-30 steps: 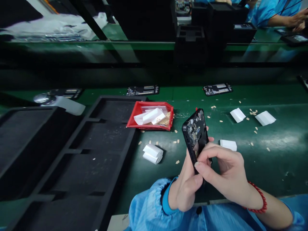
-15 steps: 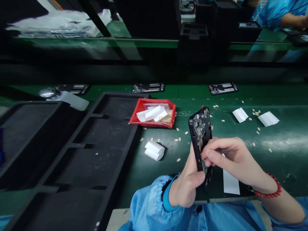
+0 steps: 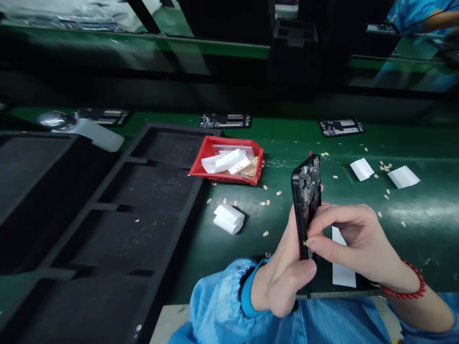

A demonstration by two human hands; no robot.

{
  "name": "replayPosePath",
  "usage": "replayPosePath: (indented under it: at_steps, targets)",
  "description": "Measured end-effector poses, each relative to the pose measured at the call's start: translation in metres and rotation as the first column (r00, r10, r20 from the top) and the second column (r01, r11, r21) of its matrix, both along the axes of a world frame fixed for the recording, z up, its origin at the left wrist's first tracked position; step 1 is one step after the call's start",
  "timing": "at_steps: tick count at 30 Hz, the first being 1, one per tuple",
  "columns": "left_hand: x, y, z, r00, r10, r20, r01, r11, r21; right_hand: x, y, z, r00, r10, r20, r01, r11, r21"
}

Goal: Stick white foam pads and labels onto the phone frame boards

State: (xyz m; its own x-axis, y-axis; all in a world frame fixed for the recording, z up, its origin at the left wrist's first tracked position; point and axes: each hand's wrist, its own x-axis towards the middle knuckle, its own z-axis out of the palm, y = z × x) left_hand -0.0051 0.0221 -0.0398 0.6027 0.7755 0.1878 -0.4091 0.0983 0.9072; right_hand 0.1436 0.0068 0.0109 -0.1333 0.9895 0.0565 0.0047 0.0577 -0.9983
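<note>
My left hand (image 3: 281,279) holds an open phone body (image 3: 307,184) upright and tilted, its thumb along the lower edge. The phone has a black frame with circuit parts showing on the inner side, and I see it nearly edge-on. My right hand (image 3: 353,239), with a red bead bracelet at the wrist, has thumb and forefinger pinched together against the phone's side. Whatever lies between those fingertips is too small or hidden to make out. A white paper strip (image 3: 342,267) lies on the bench under my right hand.
A red bin (image 3: 225,179) holds white papers and small tan pieces. Similar tan pieces lie scattered on the green bench (image 3: 287,220). Black trays (image 3: 118,239) fill the left side, near a white bottle (image 3: 96,134). Open phone bodies (image 3: 225,120) lie along the back. A co-worker's arm (image 3: 442,20) shows beyond.
The phone has turned more edge-on and shifted slightly right with both hands. My right fingertips have moved from the phone's inner face to its near side edge. The view has tilted a little.
</note>
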Motion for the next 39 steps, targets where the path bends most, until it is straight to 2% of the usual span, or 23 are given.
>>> replayPosePath:
  at_steps: [4,8,11,17,20,25,31,34,37,39]
  targets:
    - [-0.001,-0.001,-0.004,0.999,0.016,-0.03,-0.015,1.0,0.005,0.002,0.001,0.0,1.0,0.01,0.019,-0.01,1.0,0.0]
    - [0.0,-0.004,-0.001,0.999,0.013,-0.031,-0.012,1.0,0.025,0.005,0.0,-0.001,0.996,0.01,0.083,-0.011,1.0,0.013]
    - [0.002,-0.007,0.002,0.997,0.062,-0.049,-0.061,0.998,0.021,0.005,-0.001,-0.001,0.991,-0.008,0.134,0.003,0.999,0.034]
    - [0.001,-0.007,-0.002,0.99,0.116,-0.078,-0.095,0.968,0.232,0.001,-0.003,-0.001,0.974,-0.073,0.215,0.046,0.991,0.128]
    - [-0.001,-0.006,-0.001,0.99,0.114,-0.082,-0.09,0.965,0.248,0.001,-0.002,-0.001,0.974,-0.097,0.204,0.062,0.983,0.172]
    - [-0.002,-0.006,0.001,0.994,0.095,-0.052,-0.085,0.983,0.165,0.004,0.001,0.0,0.992,-0.037,0.124,0.024,0.995,0.1]
    - [-0.002,-0.008,-0.002,0.991,0.122,-0.063,-0.106,0.971,0.212,0.005,0.002,0.0,0.996,-0.022,0.083,0.017,0.998,0.059]
    - [-0.003,-0.007,-0.002,0.995,0.085,-0.052,-0.075,0.983,0.166,0.009,0.005,-0.001,0.998,0.068,0.0,-0.068,0.997,-0.043]
    - [-0.003,-0.006,0.0,0.999,0.034,-0.031,-0.031,0.993,0.112,0.013,0.007,-0.002,0.982,0.154,-0.104,-0.169,0.973,-0.156]
    - [-0.003,-0.004,0.001,1.0,0.01,-0.023,-0.008,0.995,0.102,0.013,0.008,-0.003,0.975,0.165,-0.146,-0.189,0.967,-0.172]
